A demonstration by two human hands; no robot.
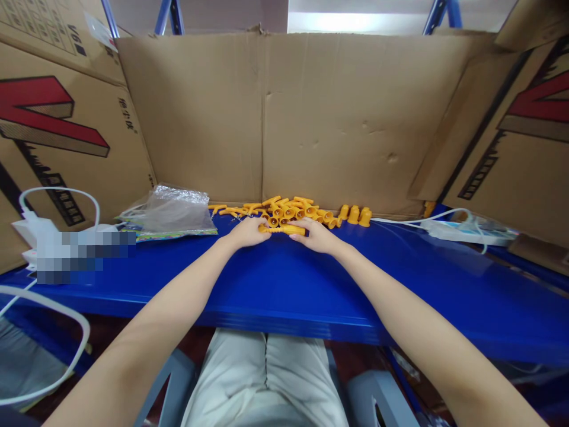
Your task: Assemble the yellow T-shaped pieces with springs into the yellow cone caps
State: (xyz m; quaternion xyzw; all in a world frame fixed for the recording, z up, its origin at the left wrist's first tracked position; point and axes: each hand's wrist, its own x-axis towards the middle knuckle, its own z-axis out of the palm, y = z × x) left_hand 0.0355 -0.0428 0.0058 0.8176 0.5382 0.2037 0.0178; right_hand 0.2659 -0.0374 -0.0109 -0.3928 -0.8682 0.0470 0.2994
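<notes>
My left hand (250,232) is closed around one end of a yellow ribbed stick-like part (276,229), held just above the blue table. My right hand (317,236) pinches a yellow bell-shaped cap (294,230) at the other end of that part. The two pieces are in line and seem to meet, but whether they are joined I cannot tell. Right behind my hands lies a pile of yellow bell-shaped caps (288,212), many with their open ends towards me. Yellow T-shaped handles (226,210), some with metal spirals, lie to its left.
Several yellow caps (354,214) stand upright right of the pile. Clear plastic bags (175,210) lie at the left. A white power strip (471,231) with cables sits at the right. Cardboard (333,118) walls in the back of the blue table (284,290).
</notes>
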